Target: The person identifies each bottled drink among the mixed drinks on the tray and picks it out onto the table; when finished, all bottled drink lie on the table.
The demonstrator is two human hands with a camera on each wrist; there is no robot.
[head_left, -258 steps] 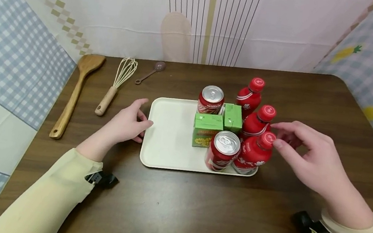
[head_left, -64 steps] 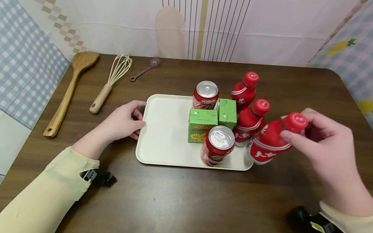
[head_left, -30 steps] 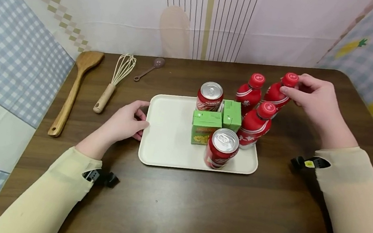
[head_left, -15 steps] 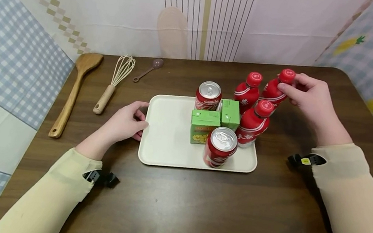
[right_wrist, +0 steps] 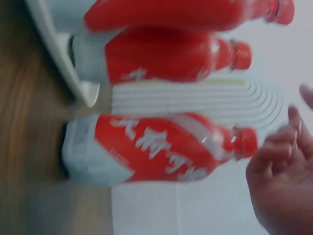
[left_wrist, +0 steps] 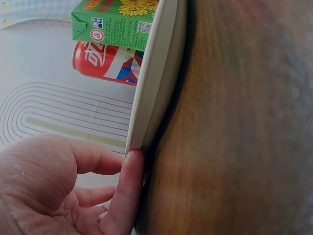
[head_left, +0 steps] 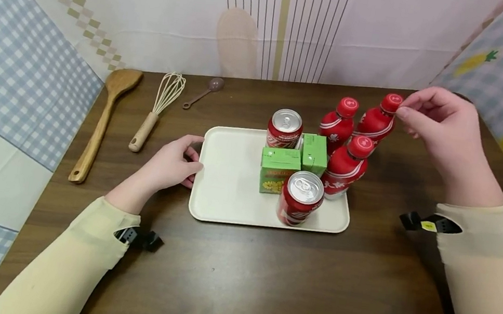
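Note:
Three red-labelled plastic bottles stand at the right. One bottle (head_left: 376, 121) is on the table beyond the tray, upright in the right wrist view (right_wrist: 151, 149). My right hand (head_left: 449, 123) hovers beside its red cap, fingers loosely bent and holding nothing; a gap shows in the right wrist view. A front bottle (head_left: 343, 169) stands by the white tray's right end, and another bottle (head_left: 336, 128) behind it. My left hand (head_left: 172, 163) touches the left edge of the tray (head_left: 225, 175) with thumb and fingertips, the thumb (left_wrist: 128, 188) against the outer rim.
On the tray are two green drink cartons, a front carton (head_left: 277, 178) and a back carton (head_left: 315, 151), plus a front red can (head_left: 301, 202) and a back red can (head_left: 284, 129). A wooden spatula (head_left: 105, 118), whisk (head_left: 158, 109) and measuring spoon (head_left: 205, 91) lie at left.
My right hand has lifted the front-right bottle off the tray, put it at the back right and let go, drawing away rightward. My left hand has moved in against the tray edge.

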